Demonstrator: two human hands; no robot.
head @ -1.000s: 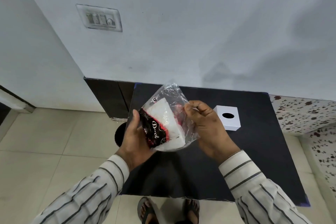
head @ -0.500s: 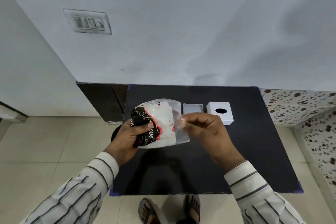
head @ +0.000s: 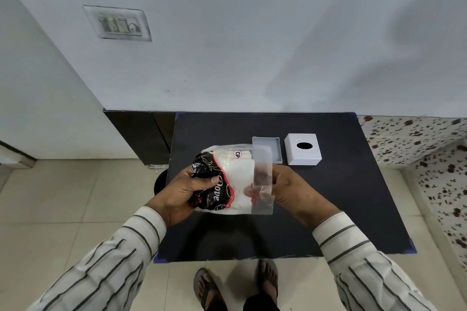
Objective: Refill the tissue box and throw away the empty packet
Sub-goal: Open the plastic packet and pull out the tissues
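Packet (head: 235, 179) film hides right hand (head: 290, 189) fingertips (blurred).

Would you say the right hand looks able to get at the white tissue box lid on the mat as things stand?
Probably not yet: the right hand is pinching the clear open end of the tissue packet. The path itself looks free, since the tissue box lid sits just beyond that hand on the black mat with nothing between.

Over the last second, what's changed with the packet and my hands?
The tissue packet was tipped from upright to lying sideways and lowered toward the table. The left hand now wraps its black end; the right hand grips the clear open end. Both kept hold. The tissue box stayed put.
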